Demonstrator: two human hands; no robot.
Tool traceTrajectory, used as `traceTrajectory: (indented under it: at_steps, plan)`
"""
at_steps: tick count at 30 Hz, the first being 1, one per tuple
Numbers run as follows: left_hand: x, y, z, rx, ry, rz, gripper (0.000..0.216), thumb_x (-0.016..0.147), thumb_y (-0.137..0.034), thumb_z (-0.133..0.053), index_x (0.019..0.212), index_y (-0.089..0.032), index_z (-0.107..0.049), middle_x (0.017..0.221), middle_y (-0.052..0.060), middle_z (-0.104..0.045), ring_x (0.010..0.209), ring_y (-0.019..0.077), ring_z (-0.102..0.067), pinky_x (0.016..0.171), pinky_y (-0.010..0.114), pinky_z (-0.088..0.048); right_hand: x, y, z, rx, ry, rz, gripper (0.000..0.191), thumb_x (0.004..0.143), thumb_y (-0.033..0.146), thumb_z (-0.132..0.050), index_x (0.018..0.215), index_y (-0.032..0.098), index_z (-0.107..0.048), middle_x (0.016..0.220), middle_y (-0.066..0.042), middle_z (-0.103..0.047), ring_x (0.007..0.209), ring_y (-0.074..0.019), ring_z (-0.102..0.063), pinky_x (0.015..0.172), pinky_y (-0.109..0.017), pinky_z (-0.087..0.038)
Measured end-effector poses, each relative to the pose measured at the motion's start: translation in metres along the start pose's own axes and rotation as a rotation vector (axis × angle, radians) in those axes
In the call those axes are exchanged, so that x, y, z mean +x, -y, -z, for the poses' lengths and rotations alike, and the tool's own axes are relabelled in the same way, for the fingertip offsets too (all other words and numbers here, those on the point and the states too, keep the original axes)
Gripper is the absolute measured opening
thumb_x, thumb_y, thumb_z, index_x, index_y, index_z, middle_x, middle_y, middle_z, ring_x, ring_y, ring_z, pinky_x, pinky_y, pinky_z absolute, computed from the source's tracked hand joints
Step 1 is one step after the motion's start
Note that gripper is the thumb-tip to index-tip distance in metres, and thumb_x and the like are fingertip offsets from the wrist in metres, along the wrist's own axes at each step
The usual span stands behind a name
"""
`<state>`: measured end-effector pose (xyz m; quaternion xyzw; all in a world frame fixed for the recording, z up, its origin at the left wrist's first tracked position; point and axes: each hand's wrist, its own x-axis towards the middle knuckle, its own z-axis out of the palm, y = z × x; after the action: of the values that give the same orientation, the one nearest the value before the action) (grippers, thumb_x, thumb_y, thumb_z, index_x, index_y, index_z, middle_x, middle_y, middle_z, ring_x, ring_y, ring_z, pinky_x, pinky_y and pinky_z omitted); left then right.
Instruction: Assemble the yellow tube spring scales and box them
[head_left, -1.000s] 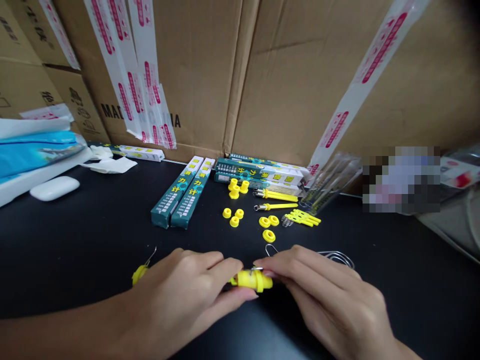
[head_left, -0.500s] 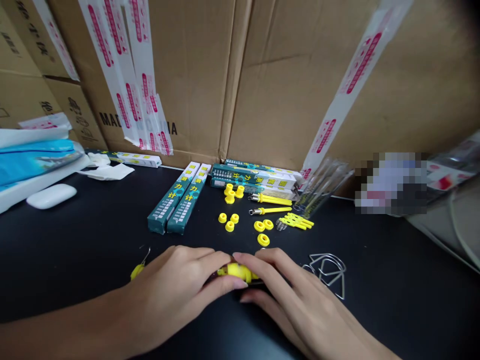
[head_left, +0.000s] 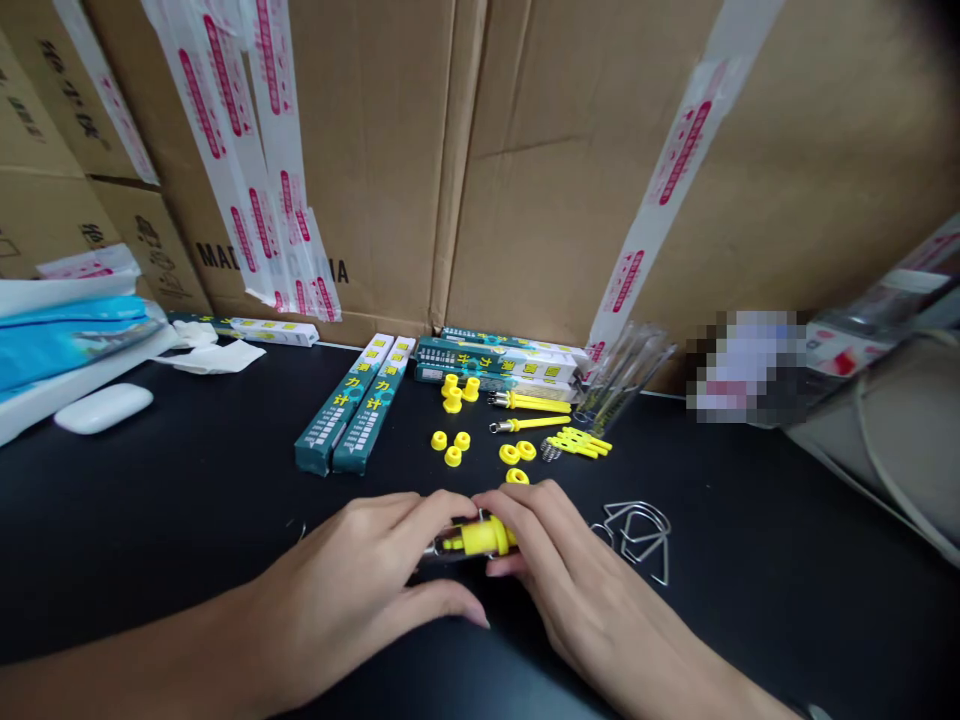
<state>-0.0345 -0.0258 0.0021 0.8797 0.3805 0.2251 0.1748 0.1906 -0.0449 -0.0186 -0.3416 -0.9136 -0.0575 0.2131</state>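
Observation:
A tubular spring scale (head_left: 480, 538), with a clear tube and a yellow plug inside its end, lies level between my hands at the front. The fingers of my left hand (head_left: 367, 570) curl over its left part, and the thumb stands away below it. My right hand (head_left: 551, 560) grips the right end between thumb and fingers, which hide that end. Just beyond are yellow ring caps (head_left: 517, 476), small yellow caps (head_left: 453, 456) and flanged yellow plugs (head_left: 452, 400). Bent wire hooks (head_left: 637, 532) lie right of my right hand.
Two green boxes (head_left: 352, 405) lie at centre left, with more boxes (head_left: 495, 365) stacked against the cardboard wall (head_left: 375, 150). Yellow rods (head_left: 532, 403), yellow strips with springs (head_left: 581, 442) and clear tubes (head_left: 626, 385) lie at right. A white mouse (head_left: 105, 408) and tissue pack (head_left: 75, 330) stand left.
My left thumb has come off the spring scale and dropped lower. My right fingers have closed in around its right end. The view has shifted slightly.

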Motion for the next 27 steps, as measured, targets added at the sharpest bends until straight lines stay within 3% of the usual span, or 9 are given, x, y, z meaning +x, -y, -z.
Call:
traceTrajectory:
  at_steps: [6,13,23,27]
  plan:
    - [0.0,-0.005,-0.001,0.209,0.007,-0.092,0.01,0.092,-0.028,-0.066,0.095,-0.019,-0.063,0.079,-0.001,-0.071,0.071,0.0176,-0.071,0.065,0.024,-0.055,0.0,0.002,-0.005,0.053,0.063,-0.053,0.038,0.101,0.005,-0.03,0.137,0.005,-0.043,0.112,-0.018,-0.06,0.101,-0.0279,-0.06,0.085,-0.044,-0.059]
    - [-0.001,-0.01,-0.005,0.311,-0.126,-0.239,0.041,0.106,-0.039,-0.03,0.091,-0.017,-0.062,0.071,0.001,-0.068,0.061,0.0197,-0.068,0.052,0.031,-0.051,0.0,0.002,-0.004,0.048,0.081,-0.058,0.042,0.097,0.001,-0.031,0.137,0.006,-0.043,0.107,-0.016,-0.06,0.098,-0.0282,-0.059,0.078,-0.041,-0.06]
    - [0.002,-0.006,-0.01,0.331,-0.181,-0.258,0.038,0.106,-0.036,-0.032,0.093,-0.018,-0.062,0.072,0.0,-0.068,0.061,0.02,-0.067,0.052,0.033,-0.05,0.005,0.009,-0.002,0.13,0.109,-0.128,0.052,0.083,-0.009,-0.034,0.133,0.004,-0.045,0.102,-0.015,-0.055,0.095,-0.0286,-0.052,0.077,-0.043,-0.058]
    - [0.001,-0.005,-0.012,0.319,-0.214,-0.251,0.039,0.106,-0.037,-0.03,0.093,-0.019,-0.062,0.071,-0.001,-0.067,0.061,0.0189,-0.067,0.052,0.032,-0.05,0.007,0.01,-0.001,0.13,0.091,-0.124,0.053,0.081,-0.011,-0.032,0.131,0.003,-0.044,0.101,-0.016,-0.053,0.093,-0.0288,-0.05,0.067,-0.039,-0.058]
